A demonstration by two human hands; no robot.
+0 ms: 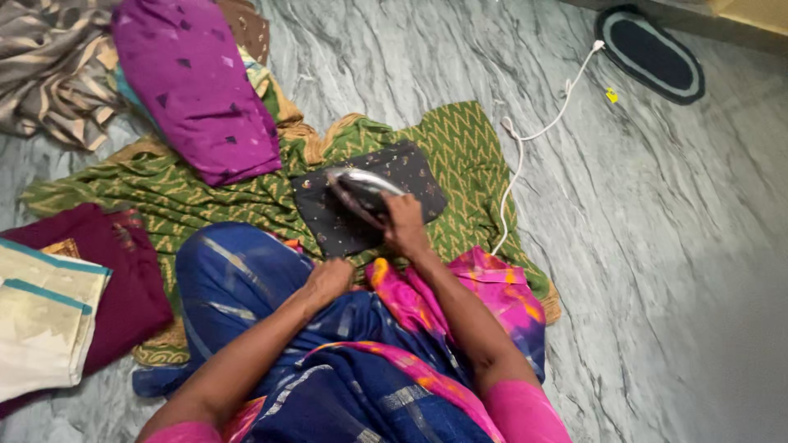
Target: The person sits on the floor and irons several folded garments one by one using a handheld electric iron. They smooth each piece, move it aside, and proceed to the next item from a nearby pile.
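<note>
While the right hand (404, 223) grips the iron (361, 190) on the dark cloth (369, 205), the left hand (328, 279) rests closed on the knee.

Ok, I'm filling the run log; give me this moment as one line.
right hand: grips silver clothes iron on dark dotted cloth | left hand: rests on blue garment

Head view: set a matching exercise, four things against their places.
Things:
1. iron
2. purple cloth
3. oval mat
4. left hand

Places:
A. top right, on the bare floor
B. on the blue fabric over the lap
C. on the dark dotted cloth, under the right hand
D. top left, on the pile

Pairs: 1-C, 2-D, 3-A, 4-B
</note>
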